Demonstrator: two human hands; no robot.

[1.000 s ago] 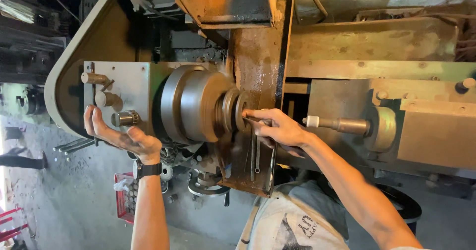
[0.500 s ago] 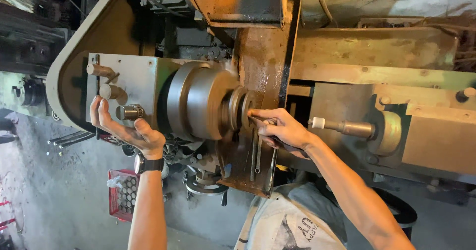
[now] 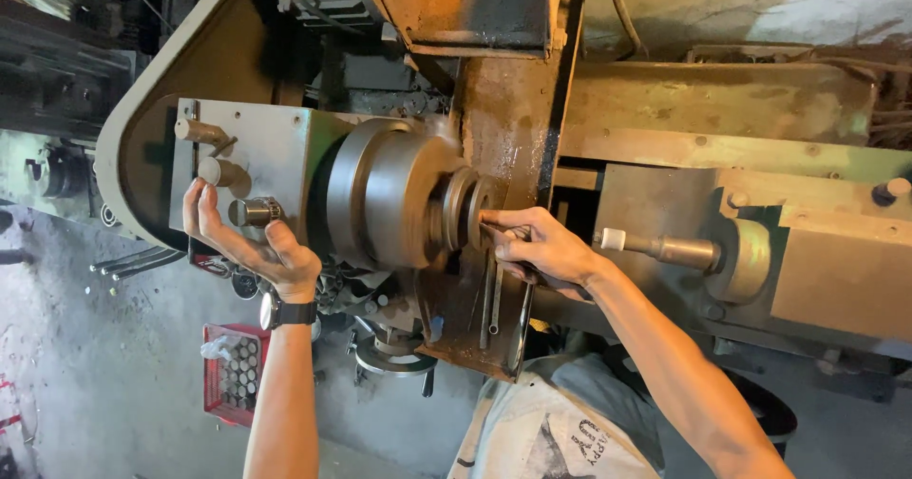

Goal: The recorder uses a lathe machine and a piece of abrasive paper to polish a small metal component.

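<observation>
presently, right hand (image 3: 546, 251) clenched on a thin tool (image 3: 502, 229), tip at the blurred workpiece (image 3: 467, 208) in the lathe chuck (image 3: 385, 194); left hand (image 3: 252, 241) loosely cups a control knob (image 3: 252, 212). next calls for steady pressure.

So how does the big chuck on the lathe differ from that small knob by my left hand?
The chuck is a wide, stepped drum, blurred as if spinning; the knob is a short, narrow cylinder, sharp and apparently still. The left hand cups around the knob on the grey control panel, while the right hand holds a thin tool to the disc-shaped workpiece in front of the chuck. Both are bare grey metal.
</observation>
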